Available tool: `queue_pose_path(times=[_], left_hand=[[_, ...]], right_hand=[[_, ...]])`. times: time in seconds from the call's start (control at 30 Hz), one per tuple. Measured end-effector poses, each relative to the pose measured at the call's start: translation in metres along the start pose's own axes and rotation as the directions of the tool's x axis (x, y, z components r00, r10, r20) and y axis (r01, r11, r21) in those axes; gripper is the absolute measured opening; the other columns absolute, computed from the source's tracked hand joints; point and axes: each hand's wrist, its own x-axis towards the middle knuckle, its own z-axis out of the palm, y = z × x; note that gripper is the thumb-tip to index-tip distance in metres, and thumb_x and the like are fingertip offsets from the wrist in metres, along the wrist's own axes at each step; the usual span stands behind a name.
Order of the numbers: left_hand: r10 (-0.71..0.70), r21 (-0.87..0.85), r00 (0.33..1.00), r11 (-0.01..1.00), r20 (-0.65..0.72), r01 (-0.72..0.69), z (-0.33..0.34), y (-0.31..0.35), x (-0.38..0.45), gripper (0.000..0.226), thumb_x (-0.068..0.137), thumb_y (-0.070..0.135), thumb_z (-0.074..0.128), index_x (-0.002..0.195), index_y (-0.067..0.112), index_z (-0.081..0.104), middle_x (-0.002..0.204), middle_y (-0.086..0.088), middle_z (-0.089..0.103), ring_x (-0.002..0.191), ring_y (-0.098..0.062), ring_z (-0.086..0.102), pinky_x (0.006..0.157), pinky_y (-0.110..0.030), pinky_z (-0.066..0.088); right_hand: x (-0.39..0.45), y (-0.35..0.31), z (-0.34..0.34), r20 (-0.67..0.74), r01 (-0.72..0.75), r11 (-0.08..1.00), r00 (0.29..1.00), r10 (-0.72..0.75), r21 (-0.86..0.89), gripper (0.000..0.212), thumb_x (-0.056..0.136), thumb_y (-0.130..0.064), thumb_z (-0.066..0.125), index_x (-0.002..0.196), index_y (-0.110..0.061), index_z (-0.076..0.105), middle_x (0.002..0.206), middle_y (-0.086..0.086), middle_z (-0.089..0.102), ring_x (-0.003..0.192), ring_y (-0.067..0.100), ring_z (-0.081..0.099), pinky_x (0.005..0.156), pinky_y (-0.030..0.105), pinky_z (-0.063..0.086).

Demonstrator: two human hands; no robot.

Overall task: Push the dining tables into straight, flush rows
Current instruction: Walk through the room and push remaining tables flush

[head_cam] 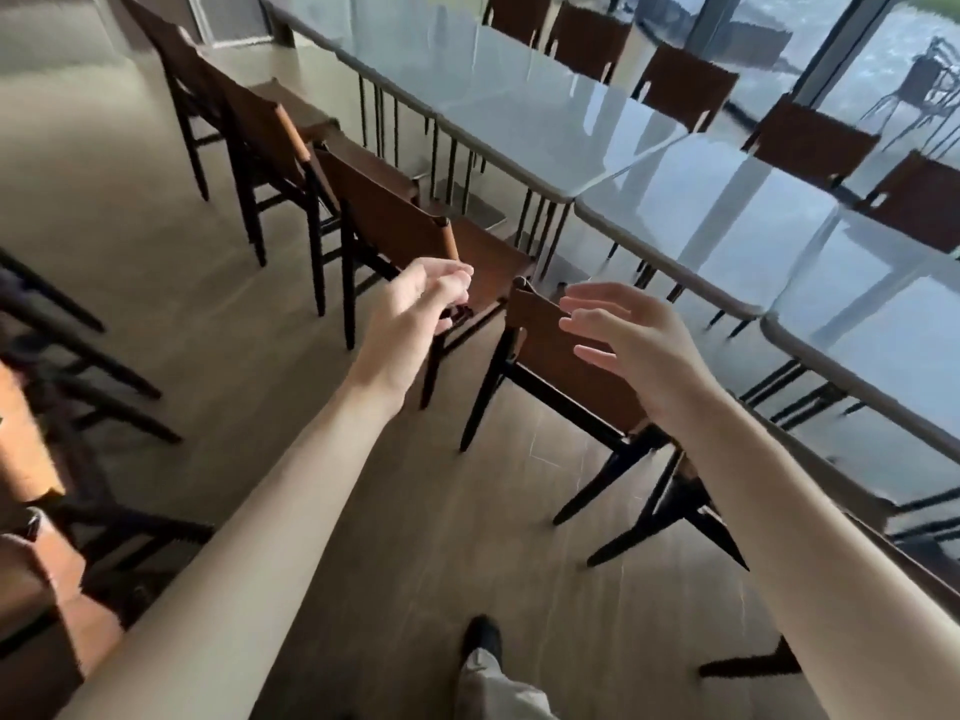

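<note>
Ahead of me, from the head view, both my arms reach out over the wooden floor (426, 511) toward a row of brown chairs. My left hand (415, 304) hangs in the air just in front of the second chair (395, 220), its fingers curled loosely toward the thumb; it seems to hold nothing, though the fingertips are blurred and I cannot tell whether they touch the chair's frame. My right hand (634, 350) is released, fingers spread and straight, palm facing the backrest of the nearest chair (566, 361); I cannot tell whether it touches the backrest or floats just before it.

To my right runs the line of dining benches: the far bench (493, 96) with a glossy pale top, the middle bench (727, 215) set beside it with a visible seam and a slight step where their corners meet, and the near bench (883, 366) following on toward me. More brown chairs (691, 85) stand along the far side of the row, by the window glass (893, 59). Further chairs (234, 111) stand on my side, pulled away from the row.

At the bottom edge my shoe (483, 636) and a light trouser leg show. No writing or labels can be read, and no containers show.
</note>
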Motion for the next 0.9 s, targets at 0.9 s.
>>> queue_pose_path(times=[0.9], left_hand=[[0.082, 0.147, 0.633, 0.988, -0.77, 0.051, -0.213, 0.073, 0.122, 0.019, 0.1, 0.032, 0.057, 0.109, 0.022, 0.07, 0.118, 0.009, 0.07, 0.109, -0.005, 0.067, 0.099, -0.032, 0.052]], right_hand=[[0.235, -0.201, 0.276, 0.797, 0.377, 0.888, 0.434, -0.421, 0.264, 0.018, 0.096, -0.015, 0.063, 0.107, -0.026, 0.071, 0.115, -0.005, 0.072, 0.112, 0.011, 0.067, 0.098, 0.041, 0.056]])
